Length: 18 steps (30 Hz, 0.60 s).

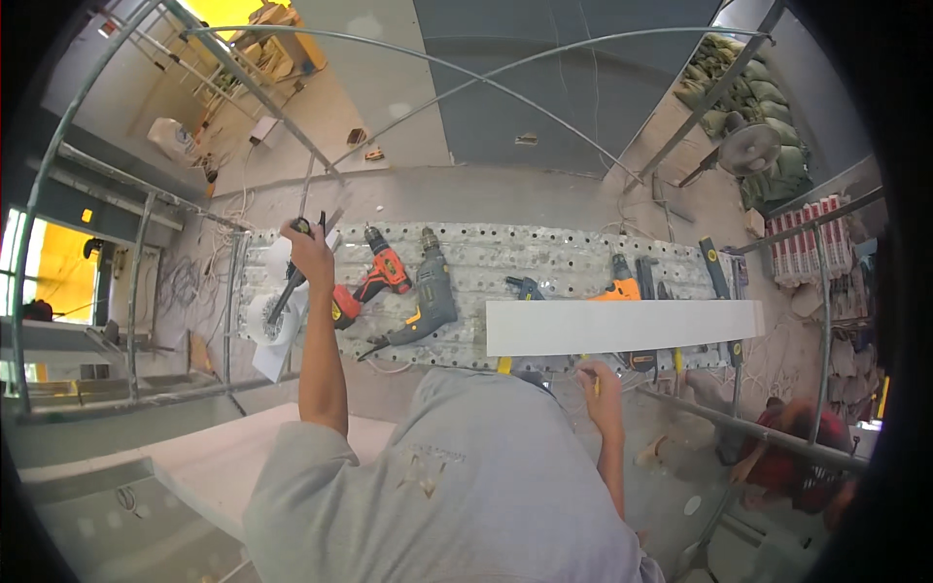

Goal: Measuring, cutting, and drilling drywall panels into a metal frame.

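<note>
White board [622,326] is lying crosswise just beyond my right hand [604,391], which is pinching a yellow pencil [596,380], while my left hand [309,251] is gripping black pliers [292,282].

Your left hand [309,255] grips a long black-handled tool [294,277] that slants down across the perforated bench, beside a white tape roll [265,321]; your right hand [603,394] pinches a thin yellow pencil [595,381] just below the long white board [622,325]

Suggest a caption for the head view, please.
Left hand grips a caulking gun over a perforated platform; right hand near white board.
</note>
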Available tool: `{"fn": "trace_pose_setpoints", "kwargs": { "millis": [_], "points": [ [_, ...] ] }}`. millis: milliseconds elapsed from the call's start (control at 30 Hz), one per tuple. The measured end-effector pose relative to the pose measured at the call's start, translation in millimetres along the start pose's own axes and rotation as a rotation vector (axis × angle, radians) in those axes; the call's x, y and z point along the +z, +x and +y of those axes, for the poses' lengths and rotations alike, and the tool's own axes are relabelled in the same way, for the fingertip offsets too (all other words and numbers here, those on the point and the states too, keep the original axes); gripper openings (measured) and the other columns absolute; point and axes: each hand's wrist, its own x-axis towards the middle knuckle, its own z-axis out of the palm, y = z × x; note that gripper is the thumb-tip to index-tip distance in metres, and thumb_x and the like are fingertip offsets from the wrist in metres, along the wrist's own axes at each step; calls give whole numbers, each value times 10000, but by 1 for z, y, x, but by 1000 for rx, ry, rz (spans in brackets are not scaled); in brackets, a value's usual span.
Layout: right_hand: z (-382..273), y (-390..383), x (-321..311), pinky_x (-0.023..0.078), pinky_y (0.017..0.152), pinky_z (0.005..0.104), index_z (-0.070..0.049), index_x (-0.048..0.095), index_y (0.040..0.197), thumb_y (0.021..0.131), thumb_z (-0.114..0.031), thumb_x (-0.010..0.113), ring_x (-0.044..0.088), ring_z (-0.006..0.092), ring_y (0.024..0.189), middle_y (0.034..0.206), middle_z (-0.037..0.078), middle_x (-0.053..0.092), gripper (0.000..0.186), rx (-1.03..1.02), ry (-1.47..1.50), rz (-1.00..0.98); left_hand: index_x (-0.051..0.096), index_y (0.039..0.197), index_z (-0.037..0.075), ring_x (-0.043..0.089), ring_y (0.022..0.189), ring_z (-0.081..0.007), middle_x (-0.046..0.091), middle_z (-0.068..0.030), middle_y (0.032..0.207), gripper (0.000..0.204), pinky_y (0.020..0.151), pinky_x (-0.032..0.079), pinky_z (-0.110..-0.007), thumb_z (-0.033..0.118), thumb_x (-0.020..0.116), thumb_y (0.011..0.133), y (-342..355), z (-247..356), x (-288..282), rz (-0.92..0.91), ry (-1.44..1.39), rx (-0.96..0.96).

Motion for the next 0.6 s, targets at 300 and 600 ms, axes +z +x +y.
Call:
{"fn": "trace_pose_setpoints", "kwargs": {
  "millis": [300,600],
  "points": [
    [-41,43,5,531,763,282,10,656,1137,961,-58,661,655,144,840,947,107,699,188,28,165,105,394,1350,34,671,897,-359,647,-230,977,412,812,504,-460,203,540,1003,-114,185,-26,-983,-437,108],
    [-32,35,14,588,848,339,33,495,1404,1005,-143,647,665,166,1002,1101,99,677,462,490,773,-316,405,1141,-59,670,944,-439,628,-265,991,446,749,565,-492,121,699,860,-256,277,-2,-1366,-312,500]
  ]
}}
